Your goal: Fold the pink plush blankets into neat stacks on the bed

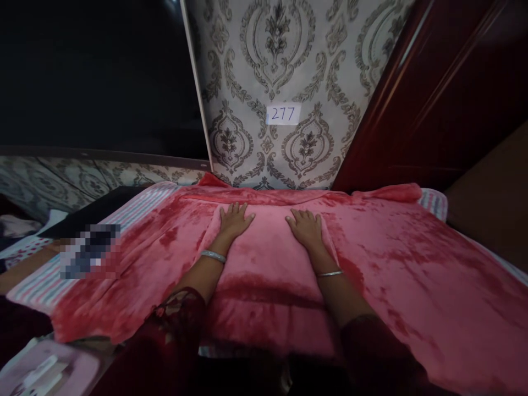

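The left hand point(235, 221) and right hand point(306, 226) lie flat, fingers loosely spread and pinching nothing, on the raised middle of the pink plush fabric point(268, 242) over a striped cloth point(153, 202), apparently smoothing it, which calls next for light, even palms.
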